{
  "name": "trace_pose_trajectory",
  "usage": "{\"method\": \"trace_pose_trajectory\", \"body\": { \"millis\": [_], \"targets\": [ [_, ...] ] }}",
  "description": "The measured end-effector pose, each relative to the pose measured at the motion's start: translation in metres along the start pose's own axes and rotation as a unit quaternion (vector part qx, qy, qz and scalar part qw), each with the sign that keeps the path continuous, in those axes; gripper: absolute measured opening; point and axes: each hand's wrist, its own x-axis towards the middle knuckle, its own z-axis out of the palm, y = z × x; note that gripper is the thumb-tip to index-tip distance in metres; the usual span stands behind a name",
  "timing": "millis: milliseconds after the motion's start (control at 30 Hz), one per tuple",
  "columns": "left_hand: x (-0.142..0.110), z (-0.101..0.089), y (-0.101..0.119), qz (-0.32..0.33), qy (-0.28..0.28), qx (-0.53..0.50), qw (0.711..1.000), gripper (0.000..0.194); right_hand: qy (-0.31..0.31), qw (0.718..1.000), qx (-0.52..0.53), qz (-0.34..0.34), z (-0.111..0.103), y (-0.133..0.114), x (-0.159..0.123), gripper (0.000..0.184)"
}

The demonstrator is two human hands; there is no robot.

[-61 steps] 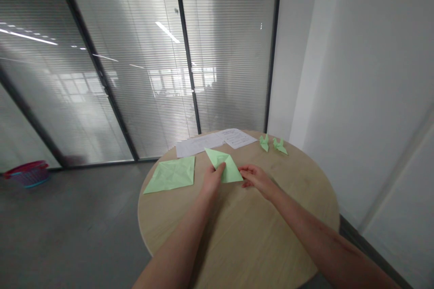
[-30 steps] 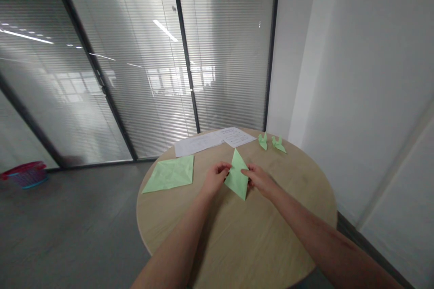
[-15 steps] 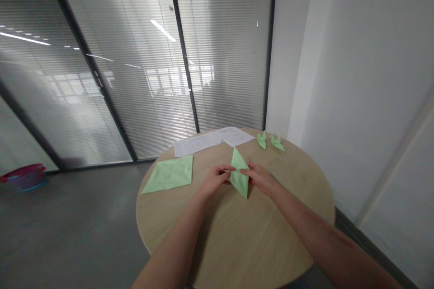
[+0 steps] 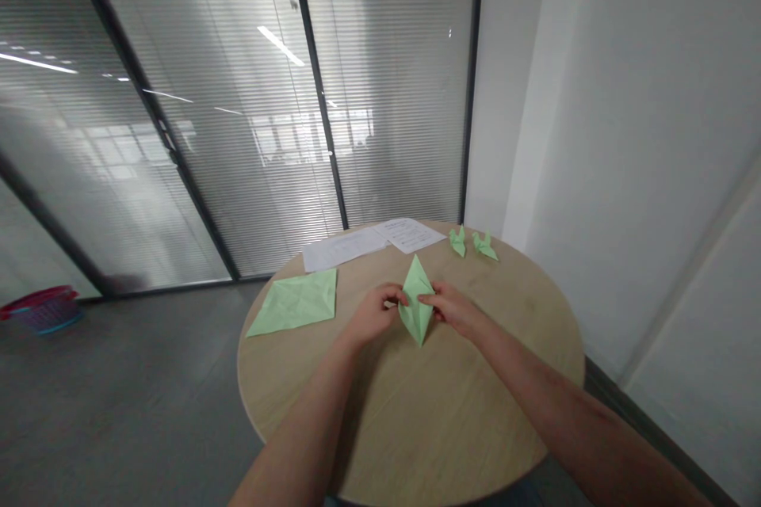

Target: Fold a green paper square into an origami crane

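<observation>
Between my two hands is a piece of green origami paper [image 4: 417, 317], folded into a long diamond with pointed top and bottom ends. My left hand [image 4: 379, 310] pinches its left corner with thumb and index finger. On the other side, my right hand [image 4: 450, 304] grips the right edge, thumb lying on the front face and the other fingers behind. A creased green paper sheet [image 4: 297, 301] lies flat to the left of my hands. Two small folded green paper cranes [image 4: 457, 242] [image 4: 485, 246] stand at the back right.
The round wooden table [image 4: 476, 412] carries all the paper. White printed sheets [image 4: 345, 249] lie along its far edge. Behind it is a glass partition with blinds [image 4: 392, 95], and a white wall [image 4: 642, 135] rises at right. A red and blue basket [image 4: 44, 313] sits on the floor at left.
The folded paper has turned from leaning to nearly upright, its lower point swinging left. Both hands still hold it, with the left fingers shifted slightly. The view has tilted a little.
</observation>
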Motion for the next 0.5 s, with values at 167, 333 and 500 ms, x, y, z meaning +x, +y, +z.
{"method": "trace_pose_trajectory", "body": {
  "millis": [167, 333, 500],
  "targets": [
    [-0.002, -0.006, 0.005, -0.008, -0.012, 0.04, 0.999, 0.024, -0.009, 1.0, -0.007, 0.006, -0.001, 0.002, 0.0, 0.035],
    [-0.002, -0.006, 0.01, -0.021, -0.02, 0.039, 0.999, 0.028, -0.041, 0.999, -0.001, 0.014, 0.002, -0.002, -0.005, 0.034],
    [-0.004, -0.007, 0.014, 0.007, -0.07, 0.074, 0.995, 0.025, -0.04, 0.999, -0.009, 0.008, 0.003, -0.002, -0.005, 0.033]
  ]
}}
